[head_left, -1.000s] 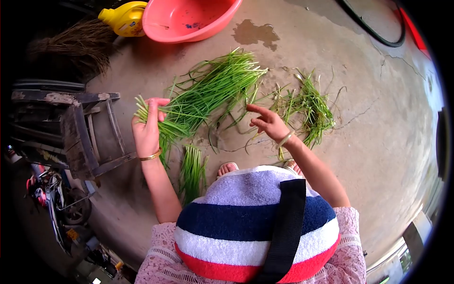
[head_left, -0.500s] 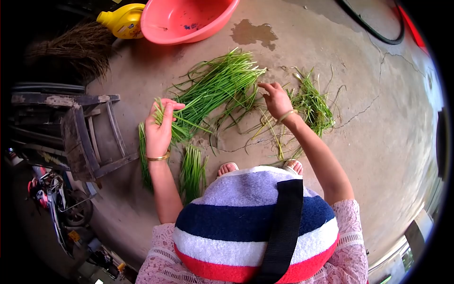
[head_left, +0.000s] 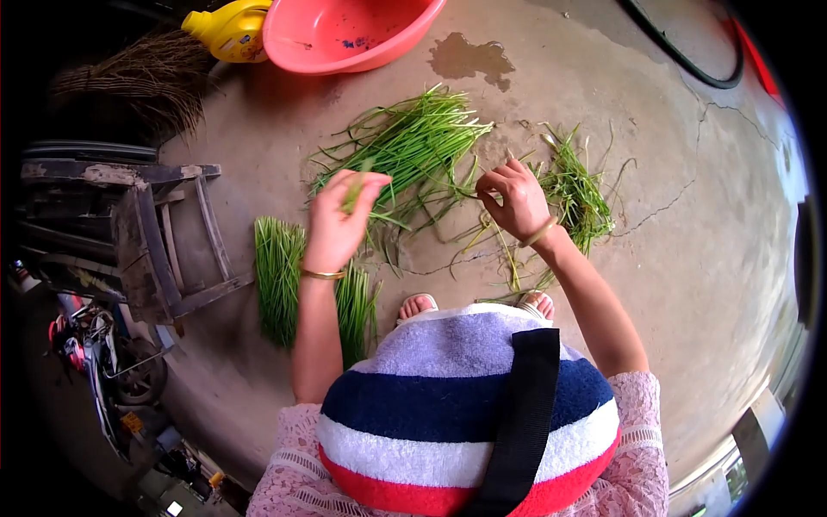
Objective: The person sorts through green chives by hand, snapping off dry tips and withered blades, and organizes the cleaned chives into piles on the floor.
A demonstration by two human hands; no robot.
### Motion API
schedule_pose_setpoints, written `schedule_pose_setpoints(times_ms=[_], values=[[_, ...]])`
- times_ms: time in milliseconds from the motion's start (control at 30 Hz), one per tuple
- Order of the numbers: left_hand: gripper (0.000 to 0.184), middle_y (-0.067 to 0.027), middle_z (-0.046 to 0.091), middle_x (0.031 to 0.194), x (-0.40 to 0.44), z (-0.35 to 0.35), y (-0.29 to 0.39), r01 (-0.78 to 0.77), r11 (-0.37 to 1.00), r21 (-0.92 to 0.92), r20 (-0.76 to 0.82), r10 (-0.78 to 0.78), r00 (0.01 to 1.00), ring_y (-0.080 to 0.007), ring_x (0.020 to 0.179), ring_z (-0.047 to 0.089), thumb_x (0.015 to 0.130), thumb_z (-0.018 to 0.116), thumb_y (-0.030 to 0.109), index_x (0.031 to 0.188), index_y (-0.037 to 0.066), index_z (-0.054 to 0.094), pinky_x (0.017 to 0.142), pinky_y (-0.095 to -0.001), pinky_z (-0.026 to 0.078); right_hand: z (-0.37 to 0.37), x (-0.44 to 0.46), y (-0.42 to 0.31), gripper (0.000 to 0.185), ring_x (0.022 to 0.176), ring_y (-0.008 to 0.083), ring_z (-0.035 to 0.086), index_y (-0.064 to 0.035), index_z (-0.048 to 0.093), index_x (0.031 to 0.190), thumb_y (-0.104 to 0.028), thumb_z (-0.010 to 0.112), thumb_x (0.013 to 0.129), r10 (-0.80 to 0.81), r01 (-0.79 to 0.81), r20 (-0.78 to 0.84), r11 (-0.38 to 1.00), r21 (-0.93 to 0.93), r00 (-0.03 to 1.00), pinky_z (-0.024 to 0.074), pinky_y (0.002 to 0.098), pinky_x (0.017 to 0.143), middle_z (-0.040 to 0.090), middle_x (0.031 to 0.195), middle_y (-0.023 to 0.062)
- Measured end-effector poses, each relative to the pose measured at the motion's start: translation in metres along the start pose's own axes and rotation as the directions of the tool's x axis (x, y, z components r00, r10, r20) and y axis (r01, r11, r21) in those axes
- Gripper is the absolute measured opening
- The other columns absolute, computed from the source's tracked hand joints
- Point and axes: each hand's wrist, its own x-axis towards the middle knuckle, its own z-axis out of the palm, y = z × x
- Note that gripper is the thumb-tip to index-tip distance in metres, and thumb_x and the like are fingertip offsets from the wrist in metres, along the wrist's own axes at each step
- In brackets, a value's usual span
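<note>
My left hand (head_left: 336, 228) is closed round a small bunch of chives (head_left: 354, 191), whose pale ends show between thumb and fingers. Behind it a large pile of long green chives (head_left: 422, 138) lies on the floor. My right hand (head_left: 515, 200) hovers between that pile and a looser heap of tangled trimmings (head_left: 575, 194). Its fingers are pinched together; whatever they hold is hidden. Below my left hand lie two neater bundles, a wider chive bundle (head_left: 278, 284) and a narrower chive bundle (head_left: 355, 310), partly covered by my forearm.
A pink basin (head_left: 345, 60) and a yellow jug (head_left: 233, 33) stand at the far side. On the left are a twig broom (head_left: 142, 86) and a worn wooden stool (head_left: 164, 233). A wet patch (head_left: 469, 59) and a black hose (head_left: 689, 65) mark the concrete floor.
My left hand has moved right, still gripping chives, leaving the wider bundle at left more exposed. The right hand has shifted slightly right and down, with its fingers curled in more.
</note>
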Motion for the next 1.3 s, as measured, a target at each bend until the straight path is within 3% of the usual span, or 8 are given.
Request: schedule_pose_setpoints(times_ms=[200, 400, 533, 667, 867, 1067, 1200, 1300], values=[[0.026, -0.0093, 0.054, 0.076, 0.014, 0.056, 0.012, -0.185, 0.957, 0.223, 0.233, 0.132, 0.963, -0.019, 0.064, 0.055, 0.073, 0.066, 0.014, 0.096, 0.003, 0.062, 0.059, -0.0277, 0.045, -0.021, 0.006, -0.033, 0.01, 0.065, 0.0215, 0.051, -0.0086, 0.061, 0.071, -0.006, 0.064, 0.062, 0.006, 0.01, -0.079, 0.979, 0.202, 0.997, 0.0411, 0.0318, 0.06, 0.06, 0.067, 0.0028], [0.019, -0.0107, 0.053, 0.07, 0.017, 0.066, 0.014, -0.202, 0.962, 0.182, 0.156, 0.175, 0.972, -0.0225, 0.061, 0.054, 0.069, 0.07, 0.014, 0.077, -0.002, 0.062, 0.054, -0.0295, 0.042, -0.037, 0.006, -0.047, 0.011, 0.061, 0.0172, 0.052, -0.0081, 0.065, 0.076, -0.006, 0.067, 0.066, 0.194, -0.152, -0.08, 0.917, 0.369, 0.978, 0.0437, 0.0276, 0.057, 0.06, 0.066, 0.0045], [0.016, -0.0105, 0.053, 0.07, 0.016, 0.056, 0.013, -0.21, 0.958, 0.195, 0.13, 0.187, 0.974, -0.0214, 0.06, 0.053, 0.069, 0.069, 0.012, 0.076, -0.001, 0.063, 0.056, -0.0277, 0.042, -0.047, 0.004, -0.044, 0.01, 0.062, 0.0076, 0.055, -0.0051, 0.065, 0.079, -0.005, 0.068, 0.069, 0.375, -0.307, -0.01, 0.774, 0.553, 0.927, 0.0451, 0.0207, 0.058, 0.06, 0.066, 0.003], [0.012, -0.0082, 0.053, 0.072, 0.016, 0.05, 0.002, -0.212, 0.96, 0.184, 0.069, 0.203, 0.977, -0.0201, 0.064, 0.054, 0.07, 0.068, 0.01, 0.078, 0.001, 0.064, 0.059, -0.0272, 0.043, -0.058, 0.005, -0.03, 0.01, 0.068, 0.006, 0.057, -0.0001, 0.063, 0.083, -0.006, 0.065, 0.075, 0.54, -0.341, 0.082, 0.398, 0.852, 0.837, 0.0459, 0.0178, 0.063, 0.063, 0.075, 0.0024], [0.011, -0.0075, 0.053, 0.076, 0.016, 0.056, 0.008, -0.199, 0.962, 0.187, 0.062, 0.191, 0.98, -0.0198, 0.068, 0.054, 0.07, 0.067, 0.008, 0.079, 0.003, 0.064, 0.062, -0.028, 0.044, -0.05, 0.008, -0.037, 0.027, 0.064, 0.0039, 0.054, -0.0007, 0.059, 0.096, -0.008, 0.068, 0.073, 0.414, -0.411, 0.175, 0.596, 0.69, 0.893, 0.0443, 0.0184, 0.058, 0.061, 0.071, 0.0015], [0.012, -0.0084, 0.053, 0.079, 0.015, 0.07, 0.008, -0.204, 0.968, 0.145, 0.081, 0.194, 0.978, -0.0203, 0.071, 0.055, 0.07, 0.067, 0.007, 0.077, -0.001, 0.061, 0.064, -0.0284, 0.044, -0.031, 0.011, -0.042, 0.007, 0.062, 0.0046, 0.054, 0.0012, 0.062, 0.075, -0.005, 0.065, 0.073, 0.478, -0.458, 0.195, 0.526, 0.717, 0.856, 0.0452, 0.0192, 0.056, 0.061, 0.067, 0.0018], [0.01, -0.0069, 0.055, 0.081, 0.016, 0.058, -0.002, -0.169, 0.982, 0.09, 0.012, 0.168, 0.986, -0.0176, 0.073, 0.056, 0.072, 0.065, 0.005, 0.078, -0.002, 0.06, 0.068, -0.0262, 0.044, -0.063, 0.012, -0.033, 0.006, 0.067, 0.0091, 0.059, 0.0017, 0.063, 0.078, -0.003, 0.063, 0.074, 0.577, -0.384, 0.097, 0.4, 0.832, 0.811, 0.0478, 0.0205, 0.063, 0.064, 0.073, 0.0061], [0.004, -0.0046, 0.059, 0.082, 0.018, 0.037, -0.01, -0.163, 0.983, -0.082, -0.119, 0.153, 0.981, -0.0128, 0.074, 0.055, 0.078, 0.06, 0.005, 0.08, 0.001, 0.06, 0.067, -0.0236, 0.044, -0.075, 0.005, -0.013, 0.009, 0.066, 0.0086, 0.06, 0.0017, 0.063, 0.081, -0.007, 0.062, 0.078, 0.645, -0.469, 0.093, 0.44, 0.766, 0.758, 0.0466, 0.0196, 0.061, 0.064, 0.072, 0.0056]])
